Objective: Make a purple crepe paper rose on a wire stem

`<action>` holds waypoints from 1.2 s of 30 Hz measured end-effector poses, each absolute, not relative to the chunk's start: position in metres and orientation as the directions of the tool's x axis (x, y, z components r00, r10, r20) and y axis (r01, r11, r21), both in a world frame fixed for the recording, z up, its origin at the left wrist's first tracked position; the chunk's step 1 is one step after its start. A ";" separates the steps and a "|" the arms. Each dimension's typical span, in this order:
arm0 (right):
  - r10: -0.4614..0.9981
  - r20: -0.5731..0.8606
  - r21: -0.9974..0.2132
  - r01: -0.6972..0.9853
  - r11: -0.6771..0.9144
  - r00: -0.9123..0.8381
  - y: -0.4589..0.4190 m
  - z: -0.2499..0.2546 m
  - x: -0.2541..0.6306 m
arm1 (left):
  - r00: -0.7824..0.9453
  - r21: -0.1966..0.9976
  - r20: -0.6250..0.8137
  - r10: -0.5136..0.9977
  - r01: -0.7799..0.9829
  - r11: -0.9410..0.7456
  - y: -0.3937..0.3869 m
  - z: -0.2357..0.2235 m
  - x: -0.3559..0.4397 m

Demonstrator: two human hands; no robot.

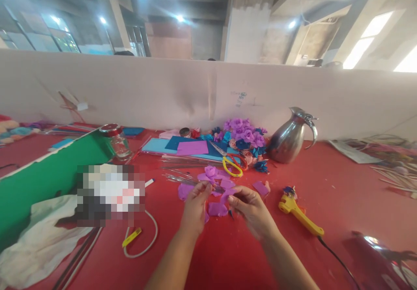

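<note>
My right hand (pixel 252 209) pinches a small purple paper piece (pixel 227 195) between thumb and fingers. Close beside it, my left hand (pixel 195 209) has thumb and forefinger pressed together; what lies in that pinch is too small to make out. More purple paper petals (pixel 218 209) lie on the red table under and around both hands. A purple paper rose (pixel 211 172) rests just beyond my fingers. Thin metal wires (pixel 177 177) lie in a bundle beyond my left hand.
Yellow-handled scissors (pixel 232 167) lie near finished paper flowers (pixel 243 131) and coloured sheets (pixel 192 148). A steel jug (pixel 289 138) stands back right. On the right is a corded yellow glue gun (pixel 301 216). A glass jar (pixel 119 144) and green board (pixel 58 164) are left.
</note>
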State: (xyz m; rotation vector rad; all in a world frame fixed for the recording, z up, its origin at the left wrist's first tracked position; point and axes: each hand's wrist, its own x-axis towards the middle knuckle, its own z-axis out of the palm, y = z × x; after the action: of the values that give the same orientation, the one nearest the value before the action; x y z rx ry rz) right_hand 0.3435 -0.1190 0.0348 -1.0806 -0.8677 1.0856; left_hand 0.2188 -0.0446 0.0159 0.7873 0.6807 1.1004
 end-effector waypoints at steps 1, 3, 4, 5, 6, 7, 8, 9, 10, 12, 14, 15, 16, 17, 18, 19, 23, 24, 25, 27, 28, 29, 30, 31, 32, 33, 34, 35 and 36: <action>0.958 0.074 -0.962 -0.232 0.142 0.278 -0.119 0.031 0.342 | 0.326 0.817 -0.107 0.939 -0.509 0.270 -0.045 0.016 0.220; 0.936 0.172 -0.963 -0.150 0.226 0.306 -0.117 0.025 0.340 | 0.369 0.809 -0.123 0.921 -0.501 0.308 -0.046 0.015 0.221; 0.921 0.221 -0.960 -0.096 0.264 0.321 -0.116 0.023 0.339 | 0.389 0.811 -0.120 0.914 -0.492 0.316 -0.047 0.015 0.222; 0.902 0.267 -0.953 -0.045 0.299 0.340 -0.115 0.021 0.338 | 0.406 0.817 -0.111 0.907 -0.482 0.316 -0.048 0.014 0.223; 0.880 0.308 -0.944 0.001 0.330 0.361 -0.115 0.019 0.337 | 0.418 0.825 -0.099 0.903 -0.473 0.309 -0.049 0.014 0.223; 0.857 0.347 -0.933 0.043 0.358 0.380 -0.114 0.019 0.336 | 0.425 0.834 -0.087 0.901 -0.464 0.300 -0.050 0.013 0.224; 0.832 0.387 -0.919 0.086 0.386 0.397 -0.113 0.018 0.336 | 0.431 0.841 -0.079 0.899 -0.455 0.293 -0.051 0.013 0.224; 0.807 0.426 -0.902 0.129 0.412 0.409 -0.113 0.018 0.335 | 0.438 0.847 -0.076 0.896 -0.445 0.289 -0.052 0.012 0.224; 0.785 0.461 -0.886 0.169 0.431 0.413 -0.113 0.018 0.335 | 0.443 0.853 -0.074 0.894 -0.437 0.287 -0.053 0.012 0.224; 0.753 0.509 -0.860 0.237 0.451 0.416 -0.113 0.017 0.334 | 0.449 0.861 -0.063 0.891 -0.428 0.276 -0.054 0.011 0.224; 0.729 0.531 -0.847 0.283 0.450 0.432 -0.113 0.016 0.334 | 0.454 0.870 -0.044 0.890 -0.420 0.258 -0.055 0.010 0.225; 0.719 0.535 -0.845 0.298 0.445 0.443 -0.112 0.015 0.333 | 0.460 0.876 -0.030 0.887 -0.415 0.245 -0.055 0.010 0.225; 0.710 0.538 -0.843 0.307 0.442 0.455 -0.112 0.014 0.333 | 0.467 0.883 -0.016 0.884 -0.408 0.232 -0.056 0.010 0.225; 0.703 0.539 -0.842 0.310 0.441 0.465 -0.111 0.013 0.333 | 0.474 0.890 -0.007 0.881 -0.399 0.222 -0.056 0.011 0.226; 0.696 0.539 -0.842 0.306 0.444 0.474 -0.111 0.012 0.333 | 0.476 0.896 -0.003 0.880 -0.389 0.214 -0.057 0.011 0.226; 0.692 0.538 -0.843 0.298 0.448 0.482 -0.110 0.011 0.333 | 0.474 0.902 -0.004 0.880 -0.379 0.208 -0.057 0.012 0.226; 0.675 0.534 -0.844 0.279 0.457 0.509 -0.110 0.009 0.333 | 0.473 0.919 -0.010 0.881 -0.344 0.195 -0.059 0.014 0.226; 0.670 0.537 -0.843 0.282 0.459 0.513 -0.110 0.009 0.333 | 0.477 0.921 -0.003 0.879 -0.341 0.188 -0.059 0.015 0.226; 0.668 0.539 -0.841 0.285 0.460 0.514 -0.110 0.009 0.333 | 0.479 0.925 0.002 0.878 -0.336 0.181 -0.059 0.015 0.226; 0.662 0.543 -0.839 0.291 0.460 0.516 -0.110 0.010 0.332 | 0.469 0.936 0.012 0.883 -0.317 0.156 -0.060 0.016 0.226; 0.655 0.546 -0.836 0.296 0.461 0.523 -0.110 0.011 0.331 | 0.461 0.942 0.018 0.887 -0.304 0.139 -0.060 0.015 0.226; 0.642 0.552 -0.832 0.306 0.462 0.532 -0.110 0.011 0.330 | 0.455 0.949 0.027 0.890 -0.291 0.121 -0.060 0.015 0.226; 0.624 0.562 -0.826 0.323 0.462 0.543 -0.110 0.012 0.330 | 0.451 0.954 0.039 0.892 -0.282 0.101 -0.061 0.014 0.226; 0.602 0.575 -0.817 0.350 0.459 0.555 -0.110 0.012 0.330 | 0.447 0.958 0.053 0.893 -0.275 0.081 -0.061 0.013 0.226; 0.575 0.591 -0.806 0.384 0.450 0.566 -0.110 0.012 0.330 | 0.444 0.961 0.065 0.894 -0.270 0.064 -0.061 0.012 0.226; 0.548 0.608 -0.794 0.424 0.436 0.575 -0.110 0.012 0.330 | 0.441 0.963 0.074 0.895 -0.264 0.050 -0.061 0.012 0.226; 0.523 0.624 -0.782 0.464 0.417 0.580 -0.110 0.011 0.331 | 0.437 0.965 0.082 0.896 -0.258 0.038 -0.061 0.012 0.226; 0.504 0.637 -0.770 0.498 0.398 0.583 -0.110 0.011 0.331 | 0.436 0.967 0.088 0.896 -0.251 0.028 -0.061 0.012 0.226; 0.494 0.648 -0.761 0.523 0.384 0.580 -0.111 0.011 0.332 | 0.436 0.969 0.091 0.895 -0.245 0.021 -0.062 0.013 0.226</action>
State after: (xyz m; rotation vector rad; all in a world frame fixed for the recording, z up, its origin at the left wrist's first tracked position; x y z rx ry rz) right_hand 0.3317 -0.1111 0.0106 -1.2391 -1.0227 -0.0234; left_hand 0.2262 -0.0618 0.0127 1.2379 0.6787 0.9980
